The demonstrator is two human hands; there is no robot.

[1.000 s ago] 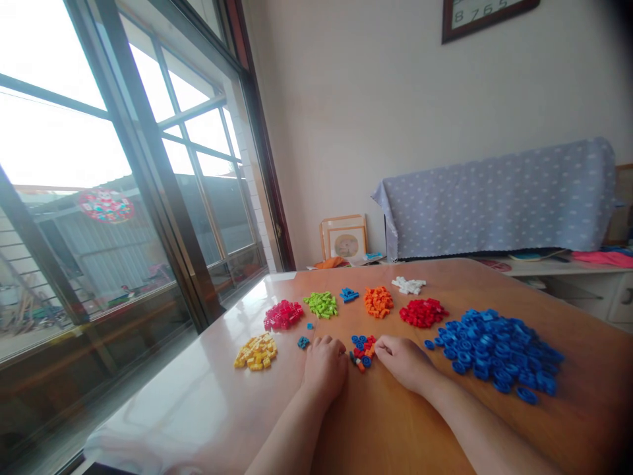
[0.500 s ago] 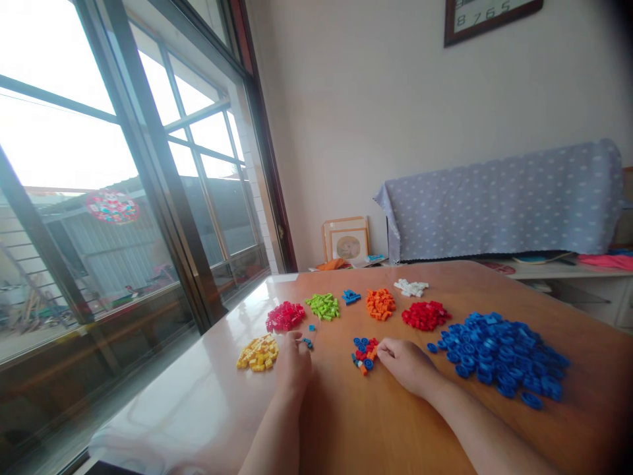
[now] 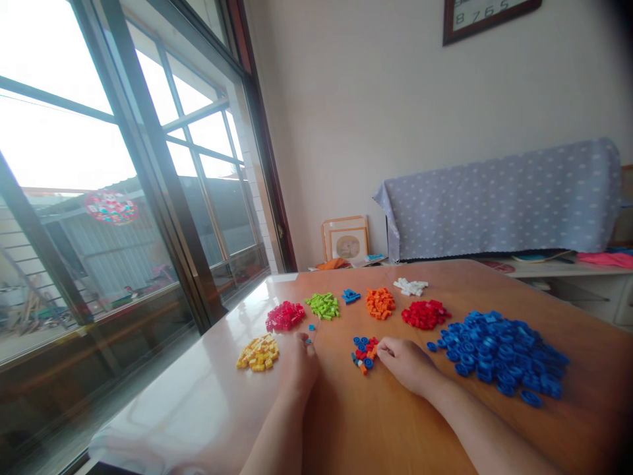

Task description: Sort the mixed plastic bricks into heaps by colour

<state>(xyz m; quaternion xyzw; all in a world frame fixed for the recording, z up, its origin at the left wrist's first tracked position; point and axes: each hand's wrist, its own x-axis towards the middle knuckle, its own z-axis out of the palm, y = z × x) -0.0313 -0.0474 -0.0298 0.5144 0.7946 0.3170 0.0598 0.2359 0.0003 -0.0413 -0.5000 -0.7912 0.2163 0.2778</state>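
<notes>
My left hand (image 3: pixel 301 364) rests on the table right of the yellow brick pile (image 3: pixel 258 353), its fingers curled down over small teal pieces (image 3: pixel 307 340) that it mostly covers. A single blue brick (image 3: pixel 311 327) lies just beyond its fingertips. My right hand (image 3: pixel 406 364) is closed, thumb and fingers pressed together, at the right edge of a small mixed group of red, orange, blue and teal pieces (image 3: pixel 364 349). Whatever either hand may hold is hidden by the fingers. Right of my right hand spreads a big heap of blue pieces (image 3: pixel 502 356), several of them round.
Farther back on the wooden table (image 3: pixel 356 415) sit piles of pink bricks (image 3: pixel 285 316), lime green bricks (image 3: pixel 322 306), blue bricks (image 3: pixel 351 296), orange bricks (image 3: pixel 380 303), red bricks (image 3: pixel 426 315) and white pieces (image 3: pixel 410 287). A large window (image 3: pixel 148 165) stands at the left.
My left hand has shifted slightly right, away from the yellow pile, and now covers most of the teal pieces. The right hand stays where it was.
</notes>
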